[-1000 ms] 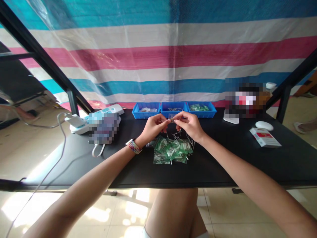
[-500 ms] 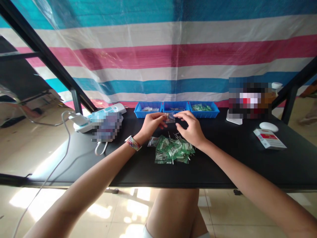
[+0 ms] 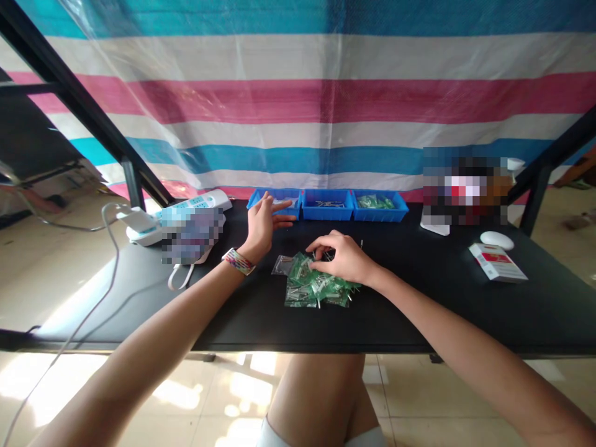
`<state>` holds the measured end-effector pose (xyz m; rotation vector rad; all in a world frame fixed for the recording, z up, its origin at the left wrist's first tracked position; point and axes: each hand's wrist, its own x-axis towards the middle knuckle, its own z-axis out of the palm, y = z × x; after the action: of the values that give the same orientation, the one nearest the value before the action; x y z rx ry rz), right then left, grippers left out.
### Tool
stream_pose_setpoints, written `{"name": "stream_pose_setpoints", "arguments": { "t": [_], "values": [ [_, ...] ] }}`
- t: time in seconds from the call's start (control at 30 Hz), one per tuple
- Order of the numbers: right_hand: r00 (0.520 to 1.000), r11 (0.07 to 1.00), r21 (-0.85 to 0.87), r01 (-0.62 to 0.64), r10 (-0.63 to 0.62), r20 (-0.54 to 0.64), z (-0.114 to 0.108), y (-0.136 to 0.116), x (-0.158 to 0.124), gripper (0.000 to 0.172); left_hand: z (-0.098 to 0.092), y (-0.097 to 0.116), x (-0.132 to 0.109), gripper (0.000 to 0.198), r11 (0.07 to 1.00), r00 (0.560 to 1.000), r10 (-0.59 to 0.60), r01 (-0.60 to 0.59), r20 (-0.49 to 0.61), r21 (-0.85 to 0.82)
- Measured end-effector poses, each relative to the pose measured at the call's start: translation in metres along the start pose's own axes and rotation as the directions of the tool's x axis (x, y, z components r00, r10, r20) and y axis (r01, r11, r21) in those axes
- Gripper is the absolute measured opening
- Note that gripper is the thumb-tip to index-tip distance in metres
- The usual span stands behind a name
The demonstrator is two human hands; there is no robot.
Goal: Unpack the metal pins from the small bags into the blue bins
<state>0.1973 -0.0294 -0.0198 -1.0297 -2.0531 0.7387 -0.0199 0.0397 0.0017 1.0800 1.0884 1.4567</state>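
Now apart, left hand (image 3: 261, 222) spread at left blue bin (image 3: 274, 203), right hand (image 3: 338, 256) lowered, pinching in green packets (image 3: 315, 287).

Stripes of teal, white and pink hang behind a black worktable

A tarpaulin (image 3: 326, 99) banded in teal, white and pink backs the black tabletop (image 3: 419, 304), where three bright blue bins (image 3: 328, 206) stand in a row. Translucent green packets (image 3: 316, 285) holding silvery pins lie in a heap beside one clear packet (image 3: 282, 265). A multicoloured woven wristband (image 3: 238, 261) shows red, white and blue threads. Farther right lie a white computer mouse (image 3: 496, 239) and a white box with a red panel (image 3: 497, 262); at left, a white power strip (image 3: 195, 205) with pale blue sockets. The frame posts (image 3: 74, 105) are black.
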Motion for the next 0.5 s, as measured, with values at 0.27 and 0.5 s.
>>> {"name": "stream_pose_setpoints", "arguments": {
  "t": [0.27, 0.5],
  "values": [
    [0.980, 0.827, 0.537, -0.165, 0.198, -0.005, -0.013, -0.001, 0.008, 0.027, 0.006, 0.000, -0.010, 0.035, 0.967, 0.969, 0.157, -0.190, 0.193, 0.170],
    [0.913, 0.625, 0.777, -0.073, 0.355, -0.200, -0.023, -0.001, 0.012, 0.051, 0.017, 0.001, -0.027, 0.052, 0.969, 0.818, 0.017, -0.155, 0.576, 0.192]
  ]
}}
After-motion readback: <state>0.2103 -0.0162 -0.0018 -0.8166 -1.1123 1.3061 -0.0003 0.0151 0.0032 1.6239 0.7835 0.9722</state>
